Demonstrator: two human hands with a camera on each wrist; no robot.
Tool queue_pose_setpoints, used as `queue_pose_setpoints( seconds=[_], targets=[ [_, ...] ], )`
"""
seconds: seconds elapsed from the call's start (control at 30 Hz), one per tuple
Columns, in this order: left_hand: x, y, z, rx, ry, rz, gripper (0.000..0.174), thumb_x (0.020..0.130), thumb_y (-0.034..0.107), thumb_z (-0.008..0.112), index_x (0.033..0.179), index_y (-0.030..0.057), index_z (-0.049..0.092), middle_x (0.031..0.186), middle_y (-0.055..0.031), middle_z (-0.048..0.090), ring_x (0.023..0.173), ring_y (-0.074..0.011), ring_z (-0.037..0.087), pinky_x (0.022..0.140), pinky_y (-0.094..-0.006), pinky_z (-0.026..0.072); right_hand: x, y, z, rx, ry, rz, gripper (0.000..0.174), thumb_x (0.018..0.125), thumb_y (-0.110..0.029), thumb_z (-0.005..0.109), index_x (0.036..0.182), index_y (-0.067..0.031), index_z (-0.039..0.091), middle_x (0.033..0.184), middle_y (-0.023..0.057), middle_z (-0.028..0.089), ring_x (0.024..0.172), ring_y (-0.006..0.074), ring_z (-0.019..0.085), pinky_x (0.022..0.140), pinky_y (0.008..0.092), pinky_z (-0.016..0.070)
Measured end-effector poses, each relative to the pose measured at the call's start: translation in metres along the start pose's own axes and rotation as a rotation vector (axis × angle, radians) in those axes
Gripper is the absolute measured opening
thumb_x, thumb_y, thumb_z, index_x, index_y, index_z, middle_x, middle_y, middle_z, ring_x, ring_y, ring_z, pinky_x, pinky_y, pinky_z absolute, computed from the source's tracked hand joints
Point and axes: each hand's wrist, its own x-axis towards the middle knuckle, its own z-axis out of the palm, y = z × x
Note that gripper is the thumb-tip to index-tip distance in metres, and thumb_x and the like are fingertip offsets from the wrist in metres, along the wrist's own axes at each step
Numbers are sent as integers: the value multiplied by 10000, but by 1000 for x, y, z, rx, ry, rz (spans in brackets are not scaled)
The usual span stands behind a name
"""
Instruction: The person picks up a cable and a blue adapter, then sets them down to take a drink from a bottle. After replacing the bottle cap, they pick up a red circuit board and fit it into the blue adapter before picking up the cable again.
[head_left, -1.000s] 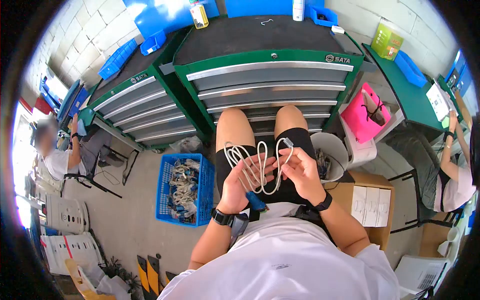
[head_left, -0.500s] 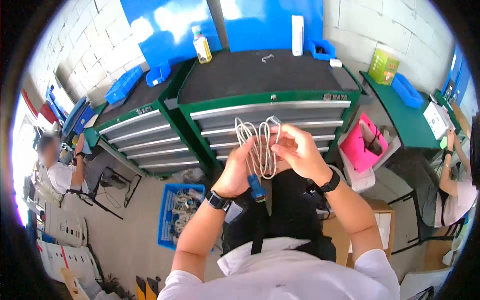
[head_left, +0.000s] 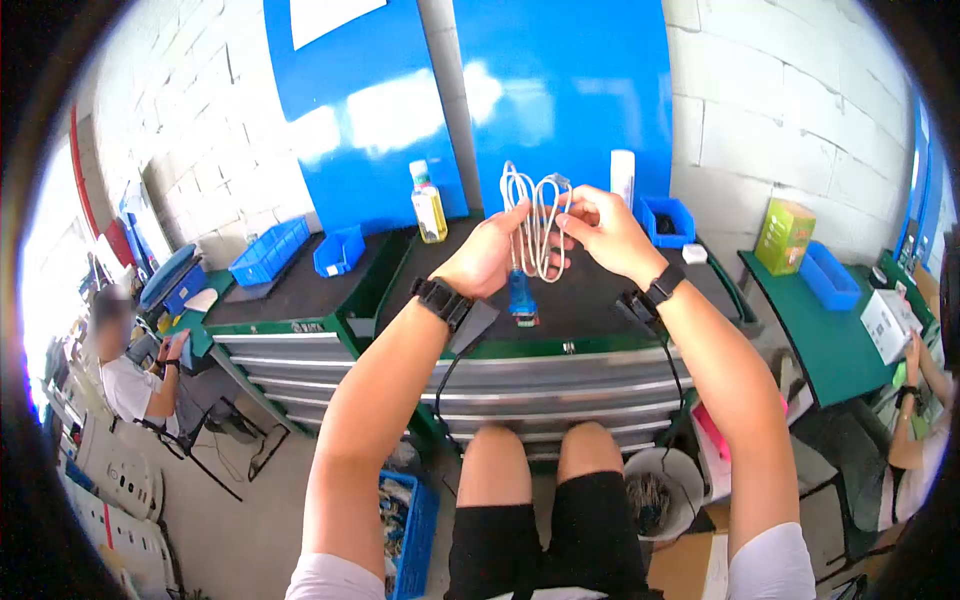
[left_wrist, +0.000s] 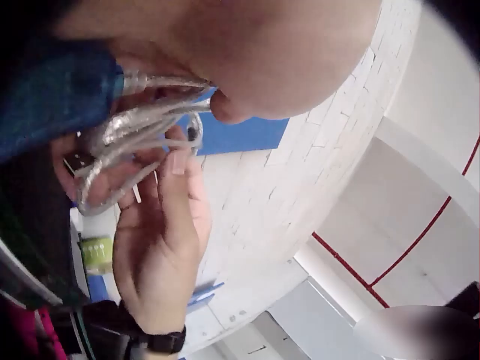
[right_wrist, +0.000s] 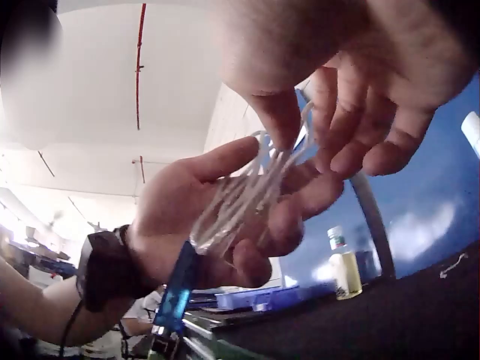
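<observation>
Cable loops (head_left: 541,243), partly behind fingers (right_wrist: 283,222), pale plug (head_left: 556,182) blurred

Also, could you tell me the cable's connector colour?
The connector is blue, clearest in the right wrist view.

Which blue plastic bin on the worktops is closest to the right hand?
The small one just beyond the right hand, beside the upright white canister; the others sit farther left or on the green table.
</observation>
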Motion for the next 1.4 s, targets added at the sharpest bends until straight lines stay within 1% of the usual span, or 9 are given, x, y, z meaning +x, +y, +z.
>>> queue_pose_setpoints(
  seconds=[0.07,0.23,0.43,0.5,0.57,0.77,0.97,1.2,1.4],
  targets=[
    [32,3,-27,36,-16,21,638,1180,553,356,1563,80,548,1185,-121,755,1082,-310,763,990,-492,612,31,33,-3,-3,-9,14,144,1063,-63,702,1199,-12,703,942,62,773,796,98,691,708,294,556],
    [89,-17,-92,81,-6,-41,578,1186,552,341,1451,82,550,1248,-176,747,1062,-320,767,916,-504,627,79,106,4,-42,25,-14,115,1066,-111,715,1122,-12,726,860,55,754,761,98,665,674,317,539],
    [115,-68,-147,-11,46,-52,607,1173,575,368,1459,86,586,1286,-171,744,1113,-331,765,935,-492,618,90,202,27,145,67,40,146,1067,-87,704,1189,-8,683,1022,78,768,925,115,722,800,317,595],
    [113,-80,-161,79,13,-100,580,1145,542,504,1481,78,594,1304,-168,744,1134,-302,758,943,-453,620,81,197,21,135,-100,155,161,1072,-72,691,1220,-12,673,1048,72,756,944,125,728,802,309,594],
    [107,-77,-151,167,5,-4,467,1123,335,620,1489,48,587,1301,-148,741,1130,-282,758,959,-428,617,74,186,24,216,-60,172,199,1074,-47,675,1267,-5,652,1077,81,744,926,125,723,795,299,593],
    [99,-79,-142,247,69,113,517,1004,-1,609,1517,10,550,1330,-124,721,1128,-278,765,1021,-422,602,70,183,27,150,-80,137,309,1086,-38,644,1390,4,608,1202,99,730,1057,138,717,920,294,584],
    [96,-77,-134,113,95,75,395,1020,22,583,1413,11,623,1240,-119,748,1106,-264,776,943,-374,610,70,171,29,57,-21,34,268,1074,-67,689,1331,3,659,1164,86,737,1030,120,713,836,286,592],
    [94,-76,-124,314,58,78,344,1098,136,627,1421,20,627,1242,-67,741,1147,-174,714,1015,-347,536,67,184,27,-61,64,52,178,1008,-90,803,1136,16,741,947,47,768,791,70,705,673,249,557],
    [99,-82,-135,316,141,119,350,1103,152,624,1427,21,634,1212,-54,745,1086,-148,695,964,-342,544,65,171,22,-24,203,77,128,983,-86,808,1048,17,770,954,99,794,801,108,727,706,294,574]
  ],
)
